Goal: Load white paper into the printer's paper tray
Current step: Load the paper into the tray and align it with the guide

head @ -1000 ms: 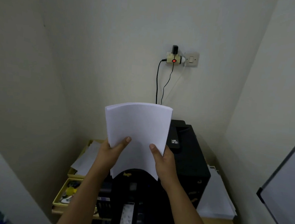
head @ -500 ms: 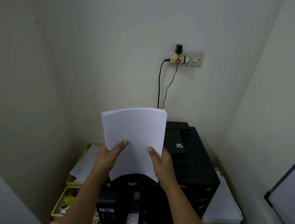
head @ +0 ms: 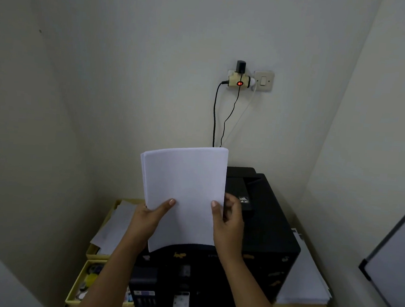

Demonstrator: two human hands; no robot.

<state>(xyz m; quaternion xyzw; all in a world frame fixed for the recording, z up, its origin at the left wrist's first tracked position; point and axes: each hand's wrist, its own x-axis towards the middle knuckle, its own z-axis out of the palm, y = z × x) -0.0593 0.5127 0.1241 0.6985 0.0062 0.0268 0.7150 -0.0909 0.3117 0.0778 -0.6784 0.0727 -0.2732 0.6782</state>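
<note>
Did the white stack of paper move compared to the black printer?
Yes. The white stack of paper has slid left: its right edge now uncovers more of the black printer top behind it.

Two bare forearms rise from the bottom edge of the head view, ending in the left hand [head: 148, 218] and the right hand [head: 228, 224]. No sleeve, watch, ring or glove shows on either; both arms are uncovered as far as the frame reaches. The nails are short and unpainted, pale at the tips of the two thumbs. The dim light hides finer marks.
</note>
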